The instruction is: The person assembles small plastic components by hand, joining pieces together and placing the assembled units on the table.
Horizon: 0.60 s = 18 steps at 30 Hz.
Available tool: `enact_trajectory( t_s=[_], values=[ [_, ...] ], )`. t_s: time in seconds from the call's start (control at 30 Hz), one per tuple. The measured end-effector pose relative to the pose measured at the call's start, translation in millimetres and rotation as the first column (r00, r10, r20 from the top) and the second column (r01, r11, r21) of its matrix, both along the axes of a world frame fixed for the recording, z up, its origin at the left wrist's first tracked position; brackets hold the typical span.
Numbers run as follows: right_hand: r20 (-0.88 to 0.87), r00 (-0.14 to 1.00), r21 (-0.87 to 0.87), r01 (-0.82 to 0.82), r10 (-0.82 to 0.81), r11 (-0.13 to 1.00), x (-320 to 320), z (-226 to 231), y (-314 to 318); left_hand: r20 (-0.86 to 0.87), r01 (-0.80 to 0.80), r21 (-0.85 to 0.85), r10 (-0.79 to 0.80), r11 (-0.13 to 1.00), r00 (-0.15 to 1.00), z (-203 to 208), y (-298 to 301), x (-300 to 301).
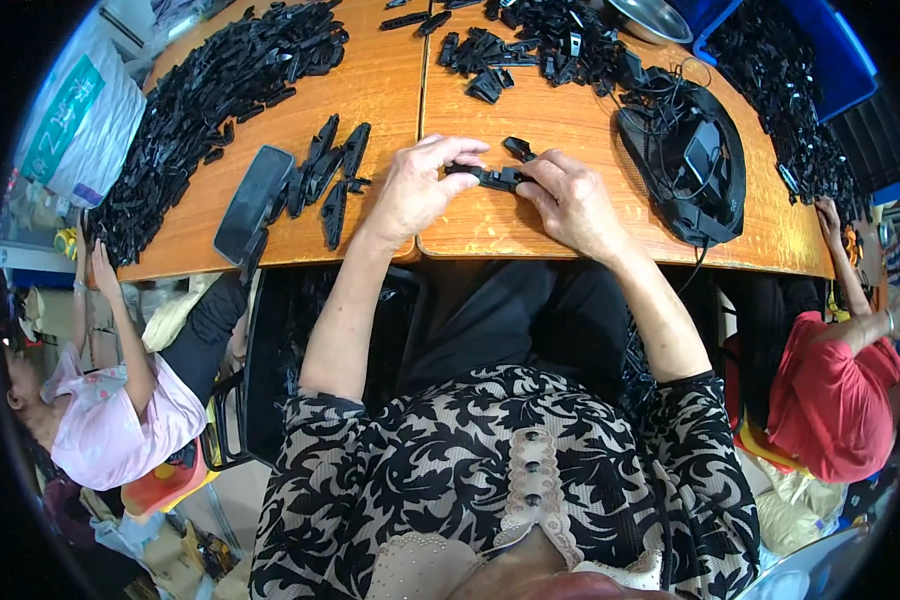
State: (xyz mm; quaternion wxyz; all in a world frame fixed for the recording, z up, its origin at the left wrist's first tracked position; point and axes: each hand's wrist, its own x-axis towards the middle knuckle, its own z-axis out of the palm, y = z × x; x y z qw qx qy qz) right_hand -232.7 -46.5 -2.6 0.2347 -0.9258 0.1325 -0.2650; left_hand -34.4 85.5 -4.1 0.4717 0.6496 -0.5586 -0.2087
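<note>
Above the near edge of the wooden table [520, 235], my two hands hold a narrow black plastic part [494, 178] between them, lying crosswise. My left hand [417, 190] pinches its left end between thumb and fingers. Its right end is gripped by my right hand [573, 203], whose fingers hide part of it. A short black piece [518, 149] sticks up beside my right fingertips; whether it is joined to the held part I cannot tell. Several long black plastic parts [320, 170] lie left of my left hand, next to a dark smartphone [254, 205].
Heaps of black parts cover the far left [240, 70] and far middle [570, 40]. At right lie a black mesh pouch [660, 165] with cables, a metal bowl [660, 18] and a blue bin [840, 60]. A white sack [85, 110] stands left. Co-workers sit on both sides.
</note>
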Motion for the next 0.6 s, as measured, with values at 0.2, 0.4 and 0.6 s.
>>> enact_trajectory(
  t_s=[0.2,0.4,0.6],
  values=[
    [0.087,0.995,-0.3,-0.021,0.05,0.954,22,-6,8,-0.003,0.006,-0.008,-0.006,1.0,1.0,0,-3,-3],
    [0.112,0.993,-0.232,0.001,0.026,0.973,31,-6,-3,0.354,-0.118,-0.068,0.134,0.991,0.926,2,14,4],
    [0.091,0.992,-0.224,0.106,-0.087,0.969,33,-22,-27,0.663,-0.375,-0.106,0.347,0.921,0.663,30,1,35]
  ],
)
